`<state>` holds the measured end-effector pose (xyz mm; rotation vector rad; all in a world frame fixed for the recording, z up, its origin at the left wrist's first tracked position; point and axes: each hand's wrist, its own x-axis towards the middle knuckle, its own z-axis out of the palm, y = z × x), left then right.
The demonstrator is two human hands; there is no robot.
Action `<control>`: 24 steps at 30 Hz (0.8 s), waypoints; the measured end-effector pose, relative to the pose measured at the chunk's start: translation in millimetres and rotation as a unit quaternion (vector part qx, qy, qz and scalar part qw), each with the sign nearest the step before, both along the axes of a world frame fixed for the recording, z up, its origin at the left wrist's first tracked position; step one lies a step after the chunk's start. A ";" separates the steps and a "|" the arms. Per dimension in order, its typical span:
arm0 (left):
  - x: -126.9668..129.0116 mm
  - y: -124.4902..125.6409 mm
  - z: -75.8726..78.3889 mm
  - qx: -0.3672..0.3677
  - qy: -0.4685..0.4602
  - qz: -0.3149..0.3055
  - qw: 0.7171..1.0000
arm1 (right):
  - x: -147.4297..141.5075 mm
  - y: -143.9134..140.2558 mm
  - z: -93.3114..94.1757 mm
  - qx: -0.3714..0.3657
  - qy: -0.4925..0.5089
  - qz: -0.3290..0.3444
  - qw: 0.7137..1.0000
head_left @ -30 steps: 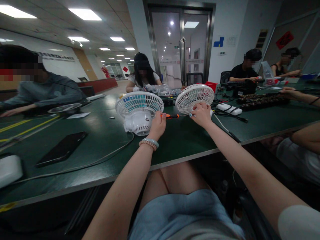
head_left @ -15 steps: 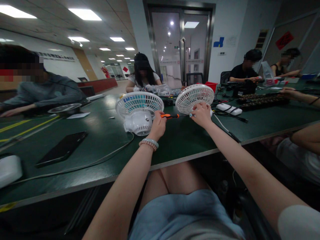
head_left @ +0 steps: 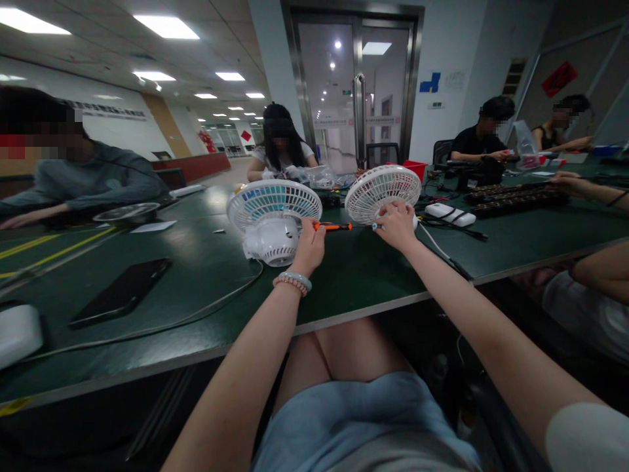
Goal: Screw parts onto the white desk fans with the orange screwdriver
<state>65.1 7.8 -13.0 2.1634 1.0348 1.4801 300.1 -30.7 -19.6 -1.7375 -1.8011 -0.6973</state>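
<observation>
My left hand point(head_left: 310, 244) is closed in a pinch on an orange and black screwdriver point(head_left: 339, 227), held level beside the left white fan point(head_left: 278, 239). That fan stands with its rounded motor housing towards me. My right hand point(head_left: 397, 227) is at the back of the right white fan point(head_left: 374, 190), its fingers bent and partly covering the hub. From its fingertips pokes the light-blue end of a small rod point(head_left: 377, 227), in line with the screwdriver. Whether the two touch, I cannot tell. Most of the rod is hidden by the fingers.
A black phone point(head_left: 122, 292) and a thin cable point(head_left: 196, 318) lie to the left. At right are a white power adapter point(head_left: 451, 214) with black cord and dark strips point(head_left: 511, 196). Across the green table point(head_left: 344, 282) a person point(head_left: 282, 147) works; others sit at both sides.
My left hand and the screwdriver have shifted very slightly up and left. My right hand and both fans stay where they were.
</observation>
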 end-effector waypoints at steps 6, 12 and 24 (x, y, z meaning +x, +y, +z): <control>-2.7 4.2 -0.2 0.013 0.038 0.028 0.999 | 0.6 0.5 -0.7 0.007 0.002 0.002 1.000; -2.3 0.3 3.4 0.025 0.076 0.064 0.995 | 0.9 0.8 -0.2 0.006 0.002 0.000 1.000; -2.7 -1.2 5.6 0.041 0.098 0.103 0.989 | 0.3 -0.4 0.3 0.003 0.003 0.002 1.000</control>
